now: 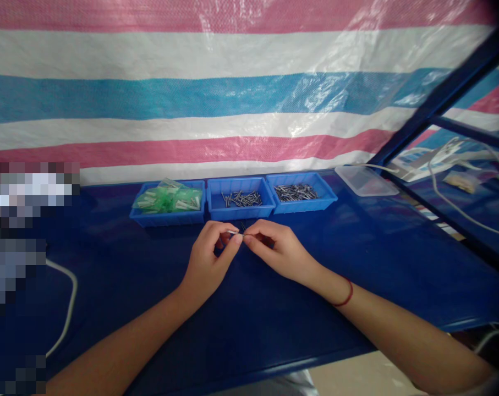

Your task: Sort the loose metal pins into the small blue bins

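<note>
My left hand [214, 250] pinches a small silvery pin-like piece [232, 232] between thumb and fingertips. Close against it, my right hand [276, 245] is also closed in a pinch, its fingertips meeting those of the left. What the right fingertips hold is too small to make out. Just beyond both hands, a blue bin [241, 214] contains slim metal pins or screws [243, 198]. To its right another blue bin [305, 207] holds more metal pieces [295, 192]. The left blue bin [169, 221] is heaped with green-tinted plastic packets [166, 197].
The bins stand in a row on a dark blue table [232, 341], before a striped plastic sheet [191, 99]. A translucent lid [367, 181] lies at the back right, near a blue metal frame [439, 99]. A white cable [72, 291] curves along the left.
</note>
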Available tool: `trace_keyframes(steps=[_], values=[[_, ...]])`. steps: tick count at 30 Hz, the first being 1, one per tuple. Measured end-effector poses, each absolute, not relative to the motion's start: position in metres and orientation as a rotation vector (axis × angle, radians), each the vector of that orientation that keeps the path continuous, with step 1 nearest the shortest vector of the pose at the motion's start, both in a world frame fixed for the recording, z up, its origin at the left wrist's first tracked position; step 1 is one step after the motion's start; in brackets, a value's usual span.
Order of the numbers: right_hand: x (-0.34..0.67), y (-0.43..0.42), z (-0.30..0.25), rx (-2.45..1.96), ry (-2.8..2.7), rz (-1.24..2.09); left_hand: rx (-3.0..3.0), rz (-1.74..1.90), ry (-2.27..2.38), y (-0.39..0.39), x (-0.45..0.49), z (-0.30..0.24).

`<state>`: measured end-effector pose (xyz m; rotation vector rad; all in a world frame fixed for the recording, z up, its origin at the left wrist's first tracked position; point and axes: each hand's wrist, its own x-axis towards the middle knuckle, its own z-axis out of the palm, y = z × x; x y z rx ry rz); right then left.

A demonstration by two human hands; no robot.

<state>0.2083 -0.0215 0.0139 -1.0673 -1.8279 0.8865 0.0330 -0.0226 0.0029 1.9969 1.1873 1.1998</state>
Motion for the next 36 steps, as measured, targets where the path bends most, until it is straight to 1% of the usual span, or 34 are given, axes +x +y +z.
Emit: trace_keyframes(steps=[3, 10, 15, 19, 27, 32, 36], values=[[0.212, -0.018, 0.016, -1.079, -1.689, 0.952, 2.051, 1.15, 1.165, -0.022, 0.032, 0.0], [0.244, 0.013, 0.026, -1.057, -0.774, 1.064, 2.646, 0.727, 1.029, -0.017, 0.031, 0.002], [0.253, 0.018, 0.03, -1.053, -0.551, 1.233, 2.796, 0.57, 1.025, -0.009, 0.032, -0.001], [0.244, 0.011, 0.03, -1.023, -0.64, 1.322, 2.803, 0.556, 1.032, -0.006, 0.029, -0.001], [0.232, 0.003, 0.025, -1.069, -0.876, 1.407, 2.64, 0.745, 1.022, 0.002, 0.022, -0.006], [0.228, 0.0, 0.022, -1.132, -1.12, 1.333, 2.54, 0.793, 1.083, 0.002, 0.023, -0.008], [0.226, -0.002, 0.019, -1.222, -1.546, 1.109, 2.512, 0.82, 1.128, 0.001, 0.024, -0.007]])
